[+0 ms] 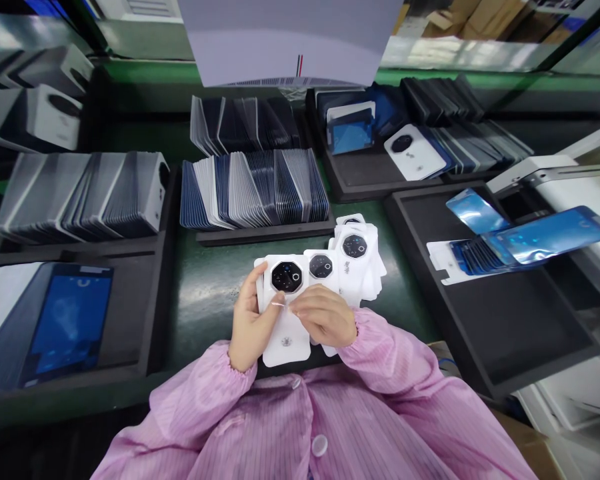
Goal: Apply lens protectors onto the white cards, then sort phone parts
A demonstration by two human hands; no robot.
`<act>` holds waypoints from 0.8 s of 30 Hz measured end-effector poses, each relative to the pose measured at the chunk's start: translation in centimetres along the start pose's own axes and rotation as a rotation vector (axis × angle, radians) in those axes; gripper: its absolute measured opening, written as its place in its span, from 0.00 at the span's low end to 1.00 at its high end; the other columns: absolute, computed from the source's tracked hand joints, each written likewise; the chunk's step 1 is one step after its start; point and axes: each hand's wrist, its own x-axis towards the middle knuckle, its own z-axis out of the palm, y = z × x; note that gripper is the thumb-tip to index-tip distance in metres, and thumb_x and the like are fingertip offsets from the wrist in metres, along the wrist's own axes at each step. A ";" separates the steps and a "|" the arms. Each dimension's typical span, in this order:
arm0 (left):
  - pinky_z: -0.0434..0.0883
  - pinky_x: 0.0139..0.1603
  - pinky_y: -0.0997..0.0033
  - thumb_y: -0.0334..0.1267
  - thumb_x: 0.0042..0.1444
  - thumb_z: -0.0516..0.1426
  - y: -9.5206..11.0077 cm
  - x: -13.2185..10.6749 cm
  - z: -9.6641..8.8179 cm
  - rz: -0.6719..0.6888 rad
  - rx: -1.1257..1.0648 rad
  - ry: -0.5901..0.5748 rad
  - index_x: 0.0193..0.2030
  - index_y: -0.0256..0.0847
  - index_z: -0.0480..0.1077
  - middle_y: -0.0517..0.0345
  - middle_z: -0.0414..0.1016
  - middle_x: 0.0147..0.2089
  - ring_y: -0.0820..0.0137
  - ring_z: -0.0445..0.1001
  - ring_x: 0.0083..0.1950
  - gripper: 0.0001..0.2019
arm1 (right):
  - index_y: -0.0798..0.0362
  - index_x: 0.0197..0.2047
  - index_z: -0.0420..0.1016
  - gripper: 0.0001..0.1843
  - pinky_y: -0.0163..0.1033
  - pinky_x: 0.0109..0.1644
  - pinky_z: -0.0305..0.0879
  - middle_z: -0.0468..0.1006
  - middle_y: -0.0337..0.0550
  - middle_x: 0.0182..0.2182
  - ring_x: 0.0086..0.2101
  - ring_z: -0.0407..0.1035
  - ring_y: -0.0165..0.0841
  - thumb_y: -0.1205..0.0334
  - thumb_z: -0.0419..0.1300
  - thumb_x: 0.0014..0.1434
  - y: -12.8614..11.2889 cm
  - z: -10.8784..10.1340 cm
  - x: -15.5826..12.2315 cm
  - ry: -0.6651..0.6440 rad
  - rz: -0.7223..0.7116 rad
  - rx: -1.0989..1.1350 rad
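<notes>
Left hand point(250, 327): clamped on the white panel point(287, 327) at its left edge, thumb laid across the face, fingers wrapped along the side and partly hidden behind it. Thumb tip sat just below the black window point(287, 277).

Right hand point(327, 313): over the right side of the same panel, fingers curled and drawn together, tips close to the left thumb tip. Whether anything thin was pinched between them could not be told. The back of the hand covered part of the panel's right edge.

Panel position: in front of the person's chest, above the green bench point(205, 287), window end away from the body, small round mark point(287, 341) toward the near end. A further white edge showed beneath it at upper left.

Just right of it, a second panel point(321, 267) lay window up, partly hidden by the right hand. Beyond that, a loose pile point(357, 273) of white panels overlapped at mixed angles.

Ahead, a rack point(255, 190) of panels stood on edge, packed close in a dark tray point(275, 233). At right, a wider tray point(520, 327) carried blue film pieces point(563, 233). At left, a panel with blue film point(73, 320) leaned in another tray point(155, 293).
</notes>
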 end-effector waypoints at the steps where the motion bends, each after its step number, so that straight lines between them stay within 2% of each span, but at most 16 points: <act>1: 0.75 0.49 0.61 0.40 0.54 0.62 0.0 0.0 0.0 -0.005 -0.003 0.002 0.58 0.45 0.62 0.51 0.74 0.54 0.62 0.77 0.50 0.25 | 0.48 0.52 0.65 0.19 0.42 0.40 0.75 0.82 0.45 0.38 0.40 0.76 0.33 0.74 0.55 0.59 0.0 0.0 0.0 0.002 0.002 -0.002; 6: 0.74 0.49 0.63 0.39 0.53 0.62 0.0 0.0 -0.1 -0.022 -0.016 0.008 0.58 0.45 0.63 0.52 0.74 0.54 0.63 0.76 0.50 0.26 | 0.51 0.54 0.65 0.21 0.42 0.41 0.76 0.82 0.48 0.38 0.41 0.76 0.34 0.76 0.55 0.58 -0.1 0.1 0.1 0.020 0.020 -0.015; 12: 0.73 0.51 0.61 0.40 0.55 0.61 -0.1 0.0 -0.1 -0.010 0.008 -0.004 0.60 0.46 0.61 0.51 0.73 0.55 0.62 0.76 0.51 0.25 | 0.49 0.55 0.65 0.22 0.41 0.43 0.77 0.82 0.46 0.40 0.43 0.76 0.33 0.76 0.55 0.59 -0.1 0.2 -0.2 0.011 0.033 -0.005; 20: 0.73 0.53 0.61 0.40 0.55 0.62 -0.3 0.0 -0.1 0.015 -0.003 -0.005 0.59 0.45 0.62 0.51 0.73 0.56 0.62 0.75 0.53 0.25 | 0.48 0.49 0.68 0.17 0.39 0.40 0.78 0.81 0.45 0.40 0.41 0.77 0.33 0.75 0.55 0.60 -0.3 0.0 0.3 0.010 0.010 -0.006; 24: 0.72 0.54 0.61 0.40 0.55 0.62 -0.3 -0.1 -0.2 0.020 -0.001 -0.008 0.59 0.46 0.62 0.51 0.73 0.56 0.63 0.75 0.53 0.25 | 0.52 0.49 0.69 0.17 0.40 0.40 0.78 0.81 0.49 0.38 0.41 0.76 0.34 0.76 0.56 0.58 -0.4 -0.1 0.6 0.024 -0.025 0.006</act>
